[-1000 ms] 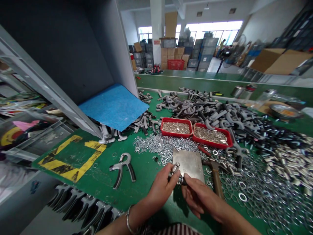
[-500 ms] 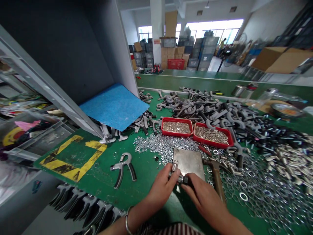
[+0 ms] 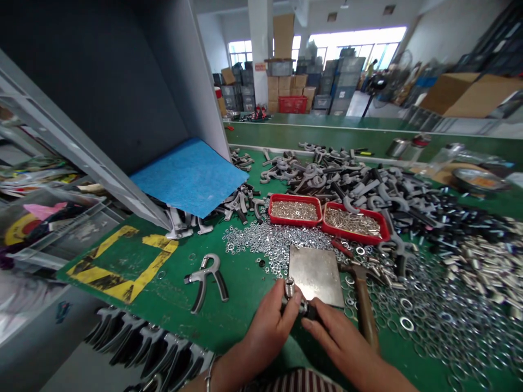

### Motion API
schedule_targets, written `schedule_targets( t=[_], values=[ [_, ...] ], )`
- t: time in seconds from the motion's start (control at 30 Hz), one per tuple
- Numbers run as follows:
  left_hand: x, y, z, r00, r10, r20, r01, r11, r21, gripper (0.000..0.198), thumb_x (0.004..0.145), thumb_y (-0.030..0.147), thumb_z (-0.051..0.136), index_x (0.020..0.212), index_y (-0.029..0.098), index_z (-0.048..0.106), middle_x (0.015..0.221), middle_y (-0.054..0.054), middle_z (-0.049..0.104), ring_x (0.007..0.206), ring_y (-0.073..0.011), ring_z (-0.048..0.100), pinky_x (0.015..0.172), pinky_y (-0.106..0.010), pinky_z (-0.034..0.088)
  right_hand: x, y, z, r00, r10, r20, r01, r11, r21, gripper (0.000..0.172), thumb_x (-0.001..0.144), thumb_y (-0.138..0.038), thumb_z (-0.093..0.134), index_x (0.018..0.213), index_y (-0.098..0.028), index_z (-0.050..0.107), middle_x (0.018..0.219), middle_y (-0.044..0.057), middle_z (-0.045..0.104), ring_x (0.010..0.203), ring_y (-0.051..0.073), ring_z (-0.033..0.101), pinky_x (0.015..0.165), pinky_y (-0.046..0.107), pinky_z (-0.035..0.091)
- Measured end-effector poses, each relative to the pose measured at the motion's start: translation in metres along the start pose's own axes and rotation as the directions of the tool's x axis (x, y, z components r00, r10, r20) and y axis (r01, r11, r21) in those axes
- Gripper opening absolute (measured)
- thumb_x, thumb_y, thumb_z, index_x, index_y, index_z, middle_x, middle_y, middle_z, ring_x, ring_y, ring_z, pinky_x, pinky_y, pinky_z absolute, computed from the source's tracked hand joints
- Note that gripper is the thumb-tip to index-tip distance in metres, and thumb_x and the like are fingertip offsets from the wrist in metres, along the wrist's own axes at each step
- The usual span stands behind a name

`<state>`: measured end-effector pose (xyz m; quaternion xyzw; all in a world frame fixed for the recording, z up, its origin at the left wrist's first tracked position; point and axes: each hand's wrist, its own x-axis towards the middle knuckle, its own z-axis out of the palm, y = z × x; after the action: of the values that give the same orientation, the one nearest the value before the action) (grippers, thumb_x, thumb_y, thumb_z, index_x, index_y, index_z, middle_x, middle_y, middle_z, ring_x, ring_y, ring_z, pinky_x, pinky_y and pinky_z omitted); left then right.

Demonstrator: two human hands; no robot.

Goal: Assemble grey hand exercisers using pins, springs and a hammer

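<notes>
Close to the table's near edge, my left hand (image 3: pixel 267 320) is closed around a hand grip strengthener, mostly covered by my fingers. Its coil spring (image 3: pixel 290 287) sticks up above the thumb. The fingers of my right hand (image 3: pixel 338 333) close on the black knob (image 3: pixel 309 311) at its right end. Just beyond both hands lies a flat metal plate (image 3: pixel 315 275). Another hand grip strengthener (image 3: pixel 210 272), grey with black handles, rests on the green table to the left.
A hammer (image 3: pixel 365 307) lies right of the plate. Two red trays (image 3: pixel 295 222) of small metal parts stand behind loose nuts (image 3: pixel 265 242). Grey handles (image 3: pixel 322 174) are heaped farther back. Rings (image 3: pixel 433 332) and metal sleeves (image 3: pixel 486 267) spread rightward. A tall grey panel (image 3: pixel 210 81) rises at left.
Both hands have come slightly down toward my body with the strengthener, showing more of the metal plate. The spring is now more upright. Both hands keep their hold.
</notes>
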<state>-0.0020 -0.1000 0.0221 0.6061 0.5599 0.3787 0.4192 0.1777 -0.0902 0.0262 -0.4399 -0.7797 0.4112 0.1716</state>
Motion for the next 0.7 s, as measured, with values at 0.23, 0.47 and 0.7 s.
schedule_targets(
  t=[0.23, 0.47, 0.7],
  values=[
    [0.009, 0.005, -0.003, 0.997, 0.044, 0.065, -0.044, 0.999, -0.003, 0.017, 0.095, 0.033, 0.044, 0.091, 0.019, 0.053, 0.085, -0.004, 0.058, 0.080, -0.0185, 0.055, 0.076, -0.030, 0.044, -0.001, 0.003, 0.002, 0.995, -0.082, -0.047, 0.061, 0.937, -0.343, 0.022, 0.101, -0.038, 0.041, 0.096, -0.020, 0.054, 0.090, 0.009, 0.069, 0.080, 0.023, 0.066, 0.069, 0.034, 0.049],
    [0.015, -0.006, -0.002, 0.995, -0.060, 0.077, 0.070, 0.987, -0.141, 0.021, 0.092, 0.040, 0.047, 0.087, 0.019, 0.052, 0.080, -0.002, 0.056, 0.074, -0.0157, 0.054, 0.072, -0.026, 0.046, 0.007, 0.006, -0.005, 0.963, -0.270, -0.002, 0.218, 0.781, -0.585, 0.024, 0.101, -0.037, 0.043, 0.088, -0.019, 0.052, 0.075, 0.005, 0.063, 0.066, 0.022, 0.063, 0.060, 0.032, 0.045],
    [0.022, 0.011, 0.006, 0.972, -0.213, -0.095, 0.210, 0.977, -0.045, 0.033, 0.075, 0.058, 0.058, 0.086, 0.027, 0.062, 0.069, -0.001, 0.067, 0.073, -0.0259, 0.067, 0.071, -0.033, 0.055, 0.023, 0.034, 0.020, 0.974, -0.190, -0.125, 0.063, 0.754, -0.654, 0.036, 0.087, -0.054, 0.060, 0.080, -0.019, 0.062, 0.068, 0.007, 0.069, 0.056, 0.023, 0.064, 0.046, 0.030, 0.043]
  ],
)
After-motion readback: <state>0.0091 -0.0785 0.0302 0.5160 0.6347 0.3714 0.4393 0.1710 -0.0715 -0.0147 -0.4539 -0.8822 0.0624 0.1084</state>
